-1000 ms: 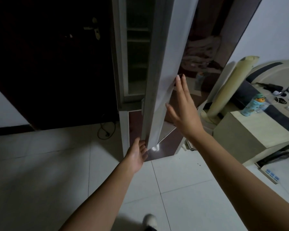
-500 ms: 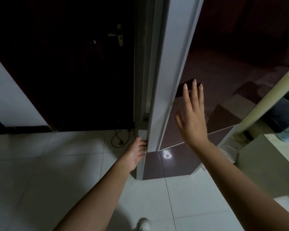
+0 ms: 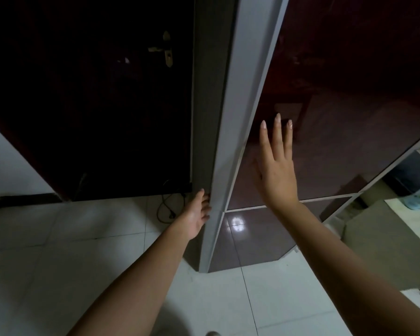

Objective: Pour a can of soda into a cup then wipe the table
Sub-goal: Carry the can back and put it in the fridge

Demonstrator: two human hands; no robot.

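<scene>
A dark door (image 3: 95, 98) with a brass handle (image 3: 166, 52) stands at your left, a cable (image 3: 166, 207) on the tiled floor (image 3: 58, 251) below it; your left hand (image 3: 197, 214) rests its fingers on the grey side edge of the fridge door (image 3: 349, 105), curled lightly against it; your right hand (image 3: 275, 166) is raised flat with fingers straight and slightly spread, at the door's glossy maroon face; contact there is unclear; neither can nor cup is in view.
</scene>
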